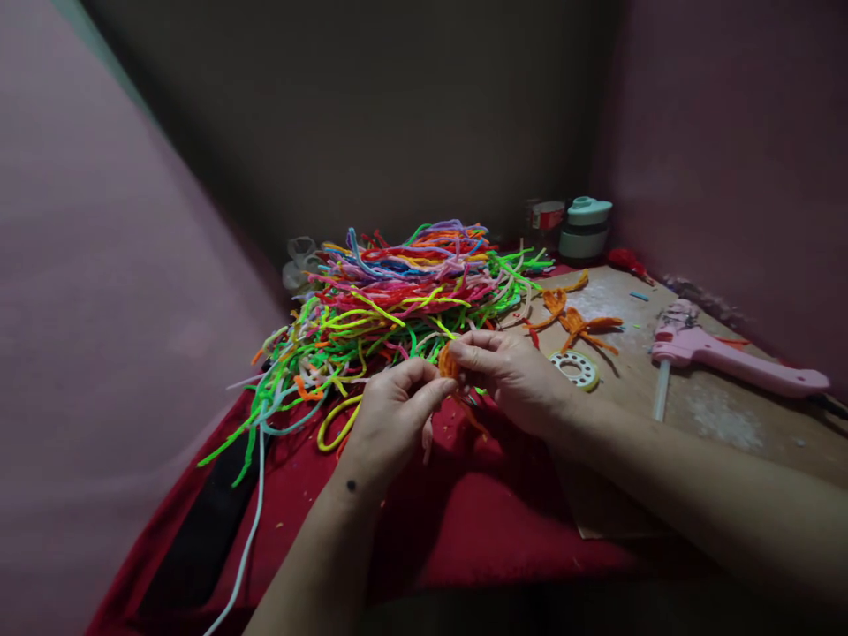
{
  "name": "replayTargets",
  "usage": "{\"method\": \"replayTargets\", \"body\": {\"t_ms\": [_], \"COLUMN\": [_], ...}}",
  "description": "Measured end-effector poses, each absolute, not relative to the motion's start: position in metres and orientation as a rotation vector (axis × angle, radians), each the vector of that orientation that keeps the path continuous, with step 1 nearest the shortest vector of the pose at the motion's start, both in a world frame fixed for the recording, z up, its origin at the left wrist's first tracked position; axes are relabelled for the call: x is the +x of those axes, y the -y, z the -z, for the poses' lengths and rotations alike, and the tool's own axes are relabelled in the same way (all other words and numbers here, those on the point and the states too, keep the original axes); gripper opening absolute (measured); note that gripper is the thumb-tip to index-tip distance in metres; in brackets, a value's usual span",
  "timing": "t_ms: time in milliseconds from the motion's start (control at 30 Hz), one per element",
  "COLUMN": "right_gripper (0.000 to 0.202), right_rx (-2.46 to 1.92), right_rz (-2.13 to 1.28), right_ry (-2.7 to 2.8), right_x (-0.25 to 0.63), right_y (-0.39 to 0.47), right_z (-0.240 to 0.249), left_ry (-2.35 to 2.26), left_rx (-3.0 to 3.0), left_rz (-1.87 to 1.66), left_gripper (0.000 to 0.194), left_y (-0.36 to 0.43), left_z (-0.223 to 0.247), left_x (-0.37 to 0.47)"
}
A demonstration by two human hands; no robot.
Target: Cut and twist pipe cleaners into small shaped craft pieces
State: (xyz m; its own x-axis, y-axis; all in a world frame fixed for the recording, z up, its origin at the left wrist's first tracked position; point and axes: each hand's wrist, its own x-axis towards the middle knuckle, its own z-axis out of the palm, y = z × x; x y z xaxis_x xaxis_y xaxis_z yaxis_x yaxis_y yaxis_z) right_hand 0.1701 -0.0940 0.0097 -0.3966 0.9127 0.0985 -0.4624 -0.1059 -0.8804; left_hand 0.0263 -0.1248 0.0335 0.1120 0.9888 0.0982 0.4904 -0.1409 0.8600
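Between my two hands is a small orange fuzzy piece (448,362), bent into loops, with thin ends hanging below. My left hand (404,402) pinches its lower left side between thumb and fingers. From the right, my right hand (507,371) grips the upper part, thumb and forefinger pressed together. Just behind both hands lies a large heap of coloured pipe cleaners (411,291), in green, yellow, red, pink, blue and purple. Two orange shapes made of twisted stems (583,327) rest on the brown board to the right.
A pink glue gun (735,353) with a clear stick lies on the board (702,459) at right, near a round white-and-yellow spool (575,370). Behind stand a mint-lidded container (586,228) and a jar. A black flat object (199,530) and white cable (248,539) are at left on red cloth (464,530).
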Motion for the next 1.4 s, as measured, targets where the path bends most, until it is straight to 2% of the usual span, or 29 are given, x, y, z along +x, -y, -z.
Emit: {"method": "replayTargets", "body": {"t_ms": [100,200,300,433,600,733,933,1167,1400], "right_gripper": [0.016,0.013,0.016,0.021,0.024,0.029,0.024,0.024,0.029], "right_rx": [-0.559,-0.658,-0.762,-0.774,-0.806,-0.832,-0.928,-0.890,-0.949], "right_rz": [-1.771,-1.678,-1.616,-1.756,-1.774,-1.725,-1.690,-1.720,-1.600], "right_ry": [1.160,1.229,1.280,1.344,1.443,1.510,1.570,1.522,1.602], "right_x": [0.169,0.169,0.170,0.171,0.171,0.170,0.168,0.169,0.168], "right_y": [0.097,0.099,0.099,0.101,0.105,0.105,0.103,0.107,0.106], "right_z": [-0.012,-0.015,-0.018,-0.020,-0.023,-0.022,-0.018,-0.023,-0.024], "left_ry": [-1.432,-1.404,-1.378,-1.218,-1.144,-1.245,-1.451,-1.241,-1.508], "left_rx": [1.658,1.715,1.699,1.438,1.362,1.551,1.924,1.481,1.816], "left_rz": [-1.015,-0.987,-1.110,-1.097,-1.064,-1.105,-1.204,-1.043,-1.230], "left_gripper": [0.020,0.016,0.023,0.028,0.015,0.011,0.015,0.013,0.014], "left_y": [0.122,0.119,0.117,0.116,0.115,0.116,0.120,0.119,0.125], "left_z": [-0.034,-0.036,-0.039,-0.039,-0.039,-0.039,-0.037,-0.042,-0.031], "left_x": [0.025,0.021,0.015,0.011,0.011,0.014,0.019,0.016,0.022]}}
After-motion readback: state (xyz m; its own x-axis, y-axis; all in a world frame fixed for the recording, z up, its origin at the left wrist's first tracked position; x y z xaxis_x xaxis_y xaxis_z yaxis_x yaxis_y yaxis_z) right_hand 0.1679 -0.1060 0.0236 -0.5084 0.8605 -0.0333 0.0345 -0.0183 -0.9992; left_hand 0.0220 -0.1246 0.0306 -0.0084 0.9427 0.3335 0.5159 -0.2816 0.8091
